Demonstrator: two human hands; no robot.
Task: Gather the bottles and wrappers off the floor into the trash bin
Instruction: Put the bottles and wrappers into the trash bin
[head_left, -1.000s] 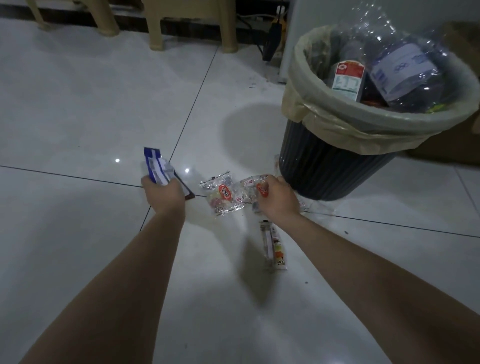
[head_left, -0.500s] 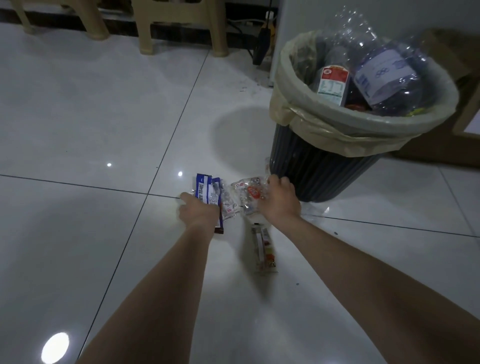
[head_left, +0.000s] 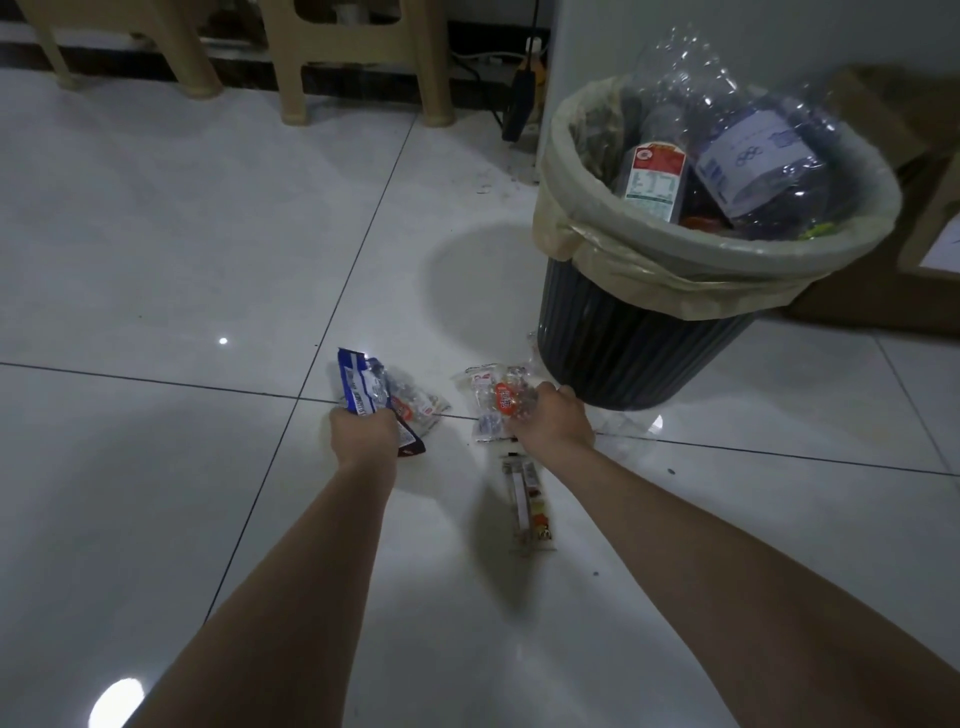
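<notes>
Left hand: my left hand (head_left: 363, 434) is closed around the blue wrapper (head_left: 358, 387), a little left of frame centre.
Change on the left: a second ago that hand held the blue wrapper alone, further left. It then swung in to the clear wrapper (head_left: 423, 408) lying between my hands. That wrapper now sits bunched against the blue one at my fingers. It looks gathered in, though I cannot tell whether it is off the floor (head_left: 182, 234).
Right hand: my right hand (head_left: 553, 421) lies over the red-labelled wrapper (head_left: 493, 402), just right of centre. The fingers are hidden behind the back of the hand, so I cannot tell whether they pinch it or only press it.
Change on the right: almost none. The right hand was on this same wrapper a second ago.
Left on the floor: the long wrapper (head_left: 527, 499) lies untouched just below my right wrist.
Trash bin: the trash bin (head_left: 623, 353) stands in the upper right, near my right hand. The bottles (head_left: 753, 156) are piled above its rim.
Meaning for the task: I judge the bottles done and two wrappers collected on the left. The right-hand pickup, the long wrapper and the drop into the bin remain.
</notes>
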